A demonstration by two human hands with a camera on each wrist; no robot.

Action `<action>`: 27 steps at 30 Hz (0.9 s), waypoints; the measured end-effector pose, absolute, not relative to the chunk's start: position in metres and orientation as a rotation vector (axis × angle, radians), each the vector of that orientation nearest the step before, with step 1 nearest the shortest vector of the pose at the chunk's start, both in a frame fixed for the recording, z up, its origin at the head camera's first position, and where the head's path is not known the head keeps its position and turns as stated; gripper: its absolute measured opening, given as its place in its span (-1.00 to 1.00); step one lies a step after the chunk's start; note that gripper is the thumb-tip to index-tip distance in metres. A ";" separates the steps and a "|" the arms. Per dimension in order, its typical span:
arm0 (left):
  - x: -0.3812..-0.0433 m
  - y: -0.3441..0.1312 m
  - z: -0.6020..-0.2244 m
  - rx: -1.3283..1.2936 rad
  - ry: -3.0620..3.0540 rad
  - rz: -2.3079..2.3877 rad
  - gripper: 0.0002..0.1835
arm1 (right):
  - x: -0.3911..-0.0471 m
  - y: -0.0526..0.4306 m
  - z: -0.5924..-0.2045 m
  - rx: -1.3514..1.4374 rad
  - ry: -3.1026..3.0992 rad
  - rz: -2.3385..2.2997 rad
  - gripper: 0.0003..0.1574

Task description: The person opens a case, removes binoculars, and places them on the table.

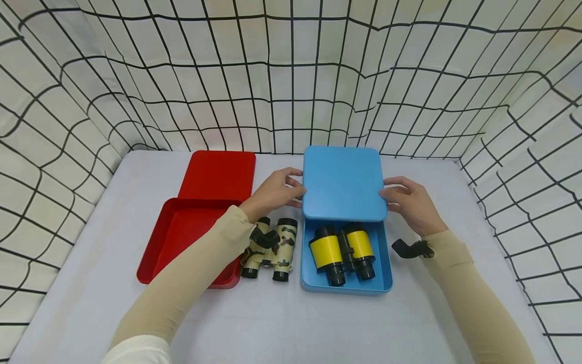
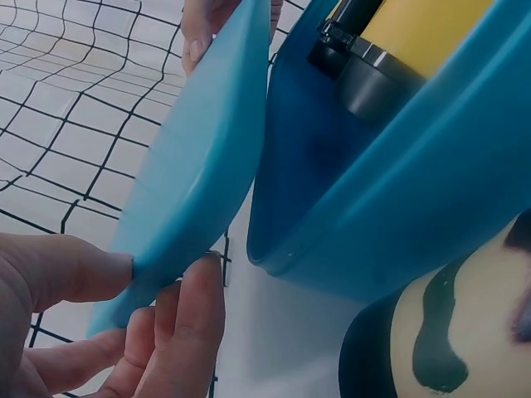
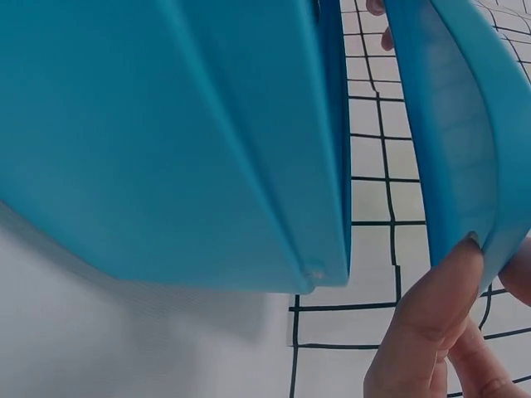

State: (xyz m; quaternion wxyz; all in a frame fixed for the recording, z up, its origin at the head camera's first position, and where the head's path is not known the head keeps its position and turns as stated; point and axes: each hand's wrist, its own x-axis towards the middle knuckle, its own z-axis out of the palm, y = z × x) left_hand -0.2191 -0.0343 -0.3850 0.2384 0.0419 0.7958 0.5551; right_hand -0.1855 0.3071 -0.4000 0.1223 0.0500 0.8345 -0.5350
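A blue lid (image 1: 343,184) is held by both hands over the back part of a blue box (image 1: 313,284). My left hand (image 1: 276,191) pinches its left edge between thumb and fingers, and my right hand (image 1: 411,202) grips the right edge. The left wrist view shows the lid (image 2: 195,157) tilted beside the box wall (image 2: 373,191). Inside the box lie yellow and black binoculars (image 1: 326,254), their far ends partly under the lid. In the right wrist view, thumb and fingers pinch the lid's rim (image 3: 489,149), with a gap between lid and box.
Camouflage binoculars (image 1: 286,242) lie on the white table (image 1: 273,323) just left of the blue box. Further left is an open red box (image 1: 191,227), with a red lid (image 1: 220,174) behind it. Black grid netting (image 1: 291,81) over white walls surrounds the table's back and sides.
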 end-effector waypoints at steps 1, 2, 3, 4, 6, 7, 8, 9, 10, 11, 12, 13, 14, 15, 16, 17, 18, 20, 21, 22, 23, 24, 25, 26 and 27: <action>-0.220 -0.034 -0.385 0.114 2.182 1.520 -0.37 | -0.186 0.307 -0.400 0.147 2.437 -1.562 -0.20; -0.221 -0.034 -0.385 0.113 2.179 1.525 -0.37 | -0.188 0.307 -0.400 0.151 2.440 -1.563 -0.19; -0.222 -0.033 -0.385 0.113 2.178 1.527 -0.37 | -0.189 0.307 -0.400 0.149 2.441 -1.565 -0.19; -0.223 -0.033 -0.385 0.113 2.178 1.527 -0.37 | -0.190 0.307 -0.400 0.148 2.440 -1.566 -0.19; -0.225 -0.033 -0.386 0.110 2.173 1.530 -0.37 | -0.192 0.308 -0.401 0.152 2.440 -1.561 -0.18; -0.227 -0.033 -0.387 0.111 2.172 1.531 -0.37 | -0.193 0.308 -0.400 0.152 2.439 -1.560 -0.18; -0.228 -0.033 -0.387 0.111 2.172 1.532 -0.37 | -0.195 0.308 -0.400 0.152 2.436 -1.560 -0.18; -0.229 -0.032 -0.387 0.112 2.174 1.533 -0.37 | -0.196 0.308 -0.400 0.151 2.432 -1.562 -0.19; -0.230 -0.032 -0.387 0.112 2.176 1.533 -0.36 | -0.197 0.308 -0.400 0.155 2.430 -1.563 -0.19; -0.231 -0.032 -0.387 0.112 2.178 1.532 -0.36 | -0.199 0.308 -0.400 0.158 2.427 -1.565 -0.20; -0.232 -0.031 -0.387 0.111 2.181 1.532 -0.37 | -0.200 0.308 -0.400 0.158 2.427 -1.566 -0.21; -0.233 -0.031 -0.387 0.113 2.183 1.531 -0.37 | -0.202 0.308 -0.400 0.159 2.426 -1.568 -0.21; -0.234 -0.031 -0.386 0.114 2.189 1.529 -0.37 | -0.203 0.307 -0.401 0.159 2.426 -1.568 -0.21; -0.235 -0.031 -0.386 0.114 2.193 1.526 -0.37 | -0.204 0.307 -0.401 0.163 2.424 -1.573 -0.22; -0.236 -0.031 -0.387 0.114 2.195 1.525 -0.37 | -0.206 0.307 -0.401 0.167 2.423 -1.577 -0.23; -0.237 -0.031 -0.387 0.117 2.198 1.523 -0.37 | -0.207 0.307 -0.401 0.169 2.424 -1.581 -0.23; -0.238 -0.031 -0.387 0.118 2.200 1.522 -0.37 | -0.208 0.307 -0.402 0.172 2.422 -1.586 -0.24; -0.240 -0.030 -0.388 0.119 2.202 1.520 -0.37 | -0.210 0.307 -0.402 0.170 2.422 -1.592 -0.24; -0.241 -0.030 -0.389 0.118 2.202 1.519 -0.37 | -0.211 0.307 -0.402 0.173 2.422 -1.595 -0.25; -0.242 -0.030 -0.389 0.119 2.203 1.516 -0.37 | -0.211 0.307 -0.402 0.171 2.422 -1.594 -0.25; -0.242 -0.030 -0.389 0.120 2.204 1.514 -0.37 | -0.212 0.308 -0.402 0.168 2.420 -1.594 -0.25; -0.243 -0.029 -0.389 0.119 2.205 1.513 -0.37 | -0.212 0.308 -0.402 0.164 2.419 -1.592 -0.25; -0.243 -0.029 -0.389 0.119 2.207 1.512 -0.37 | -0.213 0.308 -0.403 0.161 2.418 -1.590 -0.25; -0.244 -0.029 -0.390 0.119 2.211 1.509 -0.37 | -0.214 0.309 -0.403 0.161 2.415 -1.592 -0.25; -0.244 -0.029 -0.389 0.119 2.216 1.508 -0.37 | -0.215 0.309 -0.403 0.160 2.412 -1.594 -0.26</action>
